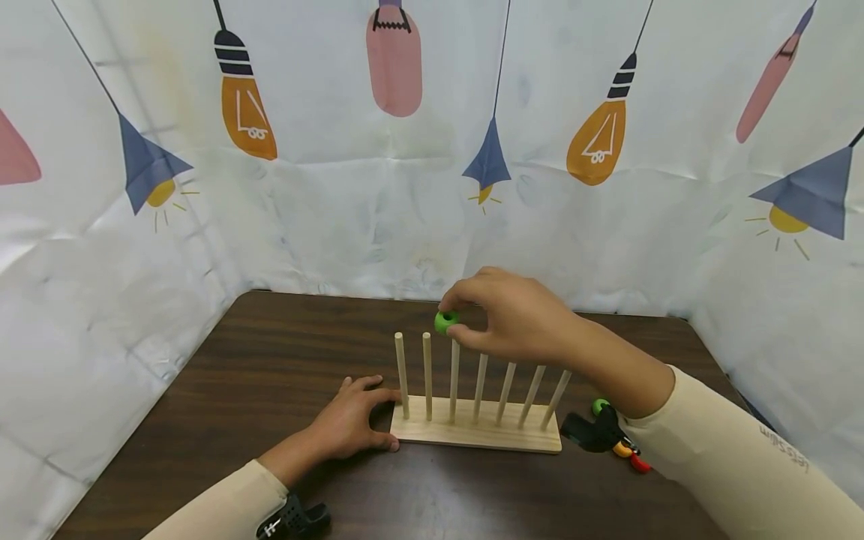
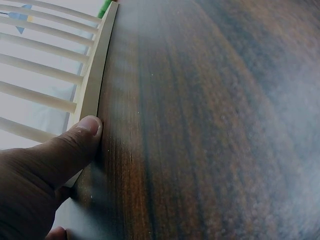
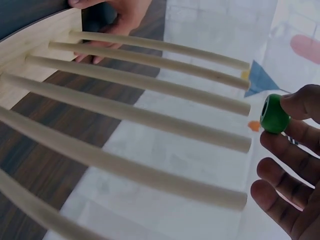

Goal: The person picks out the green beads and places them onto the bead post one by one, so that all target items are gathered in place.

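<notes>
A wooden peg rack stands on the table, a flat base with a row of several upright bare pegs. My right hand pinches a green bead between thumb and fingers, just above the tops of the pegs near the third one from the left. In the right wrist view, the hole of the green bead faces the peg tips, and the other fingers are spread below it. My left hand grips the left end of the base, with its thumb against the front edge.
Right of the rack, partly behind the right wrist strap, lie another green bead, an orange one and a red one. The dark wooden table meets a white printed cloth at the back and sides.
</notes>
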`<state>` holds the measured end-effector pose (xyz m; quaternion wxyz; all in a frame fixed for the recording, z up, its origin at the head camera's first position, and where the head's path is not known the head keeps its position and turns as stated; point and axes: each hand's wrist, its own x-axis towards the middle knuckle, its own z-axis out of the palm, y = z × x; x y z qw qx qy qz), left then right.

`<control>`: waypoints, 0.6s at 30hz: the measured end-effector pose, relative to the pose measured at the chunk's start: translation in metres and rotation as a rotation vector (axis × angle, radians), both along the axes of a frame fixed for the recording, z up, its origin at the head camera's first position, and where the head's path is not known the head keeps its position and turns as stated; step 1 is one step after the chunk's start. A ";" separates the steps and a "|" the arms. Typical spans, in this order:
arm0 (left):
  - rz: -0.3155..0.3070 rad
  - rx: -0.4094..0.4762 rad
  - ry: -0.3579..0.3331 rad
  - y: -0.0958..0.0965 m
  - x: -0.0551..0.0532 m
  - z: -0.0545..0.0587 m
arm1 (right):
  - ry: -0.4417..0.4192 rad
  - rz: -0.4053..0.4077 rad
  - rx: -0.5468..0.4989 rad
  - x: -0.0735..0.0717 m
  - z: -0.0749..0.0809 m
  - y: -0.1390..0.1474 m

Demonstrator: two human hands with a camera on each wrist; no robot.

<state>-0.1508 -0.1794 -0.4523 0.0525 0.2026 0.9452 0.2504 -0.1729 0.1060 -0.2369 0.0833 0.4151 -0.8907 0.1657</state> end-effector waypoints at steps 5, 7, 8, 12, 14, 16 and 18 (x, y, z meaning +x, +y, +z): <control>-0.005 0.007 -0.004 -0.001 0.000 0.000 | -0.023 0.020 0.005 -0.002 -0.002 -0.008; -0.007 0.008 -0.002 -0.001 0.000 0.000 | -0.035 0.024 0.009 -0.002 -0.002 -0.012; -0.007 0.009 -0.001 -0.001 0.000 0.000 | -0.041 0.026 0.011 -0.002 -0.002 -0.013; -0.006 0.010 0.000 -0.001 0.000 0.000 | -0.047 0.031 0.013 -0.004 -0.005 -0.019; -0.004 0.012 -0.001 -0.001 0.001 0.001 | -0.045 0.035 0.013 -0.004 -0.006 -0.021; -0.003 0.015 -0.003 -0.001 0.000 0.001 | -0.041 0.040 0.013 -0.006 -0.007 -0.024; -0.003 0.016 -0.005 -0.001 0.000 0.001 | -0.041 0.043 0.015 -0.006 -0.008 -0.027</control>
